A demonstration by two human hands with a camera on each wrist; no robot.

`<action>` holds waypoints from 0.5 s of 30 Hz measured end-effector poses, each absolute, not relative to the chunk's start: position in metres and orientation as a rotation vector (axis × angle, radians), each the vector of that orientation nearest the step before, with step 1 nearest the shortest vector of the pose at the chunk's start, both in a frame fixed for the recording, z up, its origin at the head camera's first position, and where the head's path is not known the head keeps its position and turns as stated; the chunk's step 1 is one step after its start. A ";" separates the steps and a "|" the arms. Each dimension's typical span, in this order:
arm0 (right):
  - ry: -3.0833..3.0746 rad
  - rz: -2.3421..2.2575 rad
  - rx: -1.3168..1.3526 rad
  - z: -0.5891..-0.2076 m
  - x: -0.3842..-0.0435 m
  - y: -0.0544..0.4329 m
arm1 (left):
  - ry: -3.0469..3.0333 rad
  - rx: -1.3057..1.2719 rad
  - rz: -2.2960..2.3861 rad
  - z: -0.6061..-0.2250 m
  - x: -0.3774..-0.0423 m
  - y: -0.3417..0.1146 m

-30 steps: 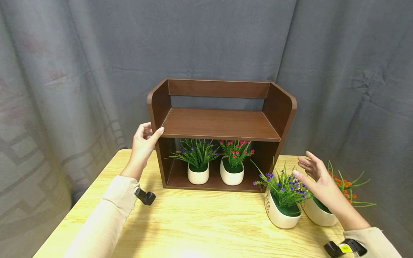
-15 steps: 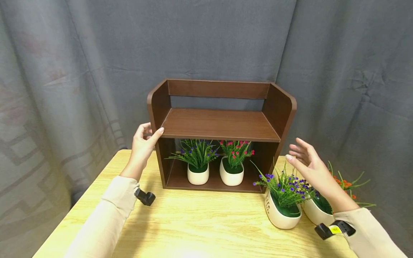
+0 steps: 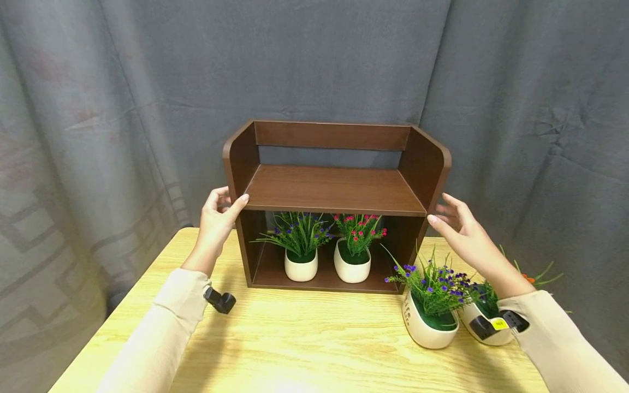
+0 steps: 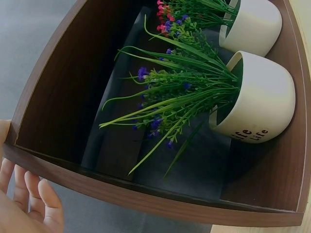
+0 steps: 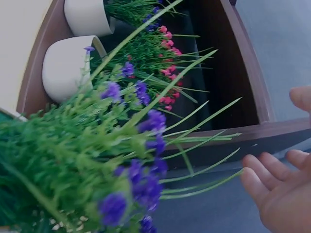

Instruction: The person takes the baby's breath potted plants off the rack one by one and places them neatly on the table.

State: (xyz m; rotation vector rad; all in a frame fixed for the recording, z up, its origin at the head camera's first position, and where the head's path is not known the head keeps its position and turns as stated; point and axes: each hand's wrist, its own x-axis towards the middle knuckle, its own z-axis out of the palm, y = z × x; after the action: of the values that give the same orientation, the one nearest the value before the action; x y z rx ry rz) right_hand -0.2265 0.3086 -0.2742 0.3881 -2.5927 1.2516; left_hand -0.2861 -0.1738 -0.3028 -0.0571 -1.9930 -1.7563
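Note:
A dark brown two-tier wooden shelf [image 3: 339,188] stands on the table. My left hand [image 3: 215,226] grips its left side panel, thumb over the front edge and fingers along the outer face. At the right panel, my right hand [image 3: 464,234] has its thumb tip at the front edge and its relaxed fingers spread outside. Inside the lower tier stand two white pots: one with purple flowers [image 3: 301,267], lettered "Life" in the left wrist view, and one with pink-red flowers [image 3: 352,268]. The upper tier bears nothing.
A white pot with purple flowers [image 3: 429,330] stands on the light wooden table [image 3: 295,338] before the shelf's right corner. Behind my right forearm, another white pot [image 3: 470,320] is partly hidden, orange blooms showing. A grey curtain [image 3: 339,60] hangs behind.
My right hand has moved left and up from over the pots at the right to the shelf's right panel. My left hand has stayed on the left panel.

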 end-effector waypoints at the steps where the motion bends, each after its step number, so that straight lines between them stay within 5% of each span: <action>1: -2.598 1.258 0.376 -0.273 -0.228 0.308 | -1.992 -0.059 -1.758 -0.303 -0.286 -0.174; 15: -2.620 1.205 0.285 -0.268 -0.249 0.299 | -1.993 -0.053 -1.760 -0.303 -0.286 -0.173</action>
State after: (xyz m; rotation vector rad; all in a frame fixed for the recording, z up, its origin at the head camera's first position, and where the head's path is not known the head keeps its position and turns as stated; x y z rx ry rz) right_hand -0.2489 0.2985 -0.2675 0.2850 -2.6196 1.2053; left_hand -0.2863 -0.1733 -0.3031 -0.0533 -1.9929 -1.7602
